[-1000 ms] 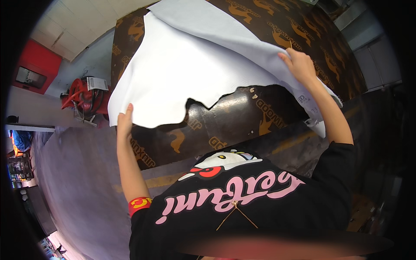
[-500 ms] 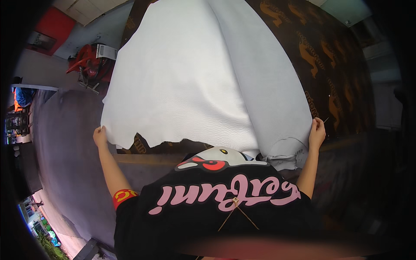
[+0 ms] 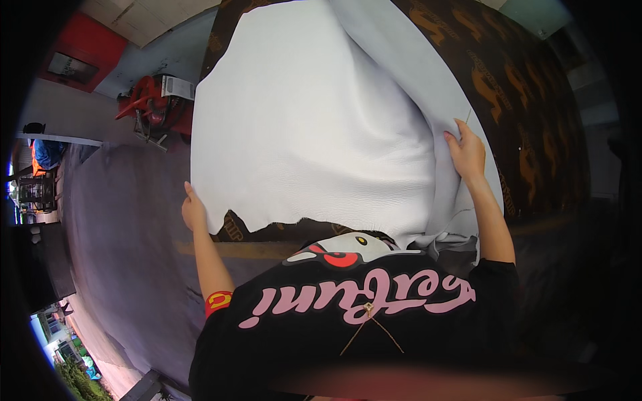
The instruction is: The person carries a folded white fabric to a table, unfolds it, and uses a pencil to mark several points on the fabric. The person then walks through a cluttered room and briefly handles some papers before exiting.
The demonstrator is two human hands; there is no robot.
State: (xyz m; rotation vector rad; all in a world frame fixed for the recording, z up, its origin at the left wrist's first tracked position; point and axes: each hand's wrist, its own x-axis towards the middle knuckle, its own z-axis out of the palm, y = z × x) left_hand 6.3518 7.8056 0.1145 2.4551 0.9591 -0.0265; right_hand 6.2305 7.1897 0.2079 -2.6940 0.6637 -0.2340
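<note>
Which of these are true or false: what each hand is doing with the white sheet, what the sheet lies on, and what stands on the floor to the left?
1. The left hand holds the white sheet at its left edge. True.
2. The right hand hangs free, off the sheet. False: it rests on the sheet's right side.
3. The sheet lies on a dark brown patterned table. True.
4. A red machine stands on the floor at upper left. True.
5. The sheet is black. False: it is white.
</note>
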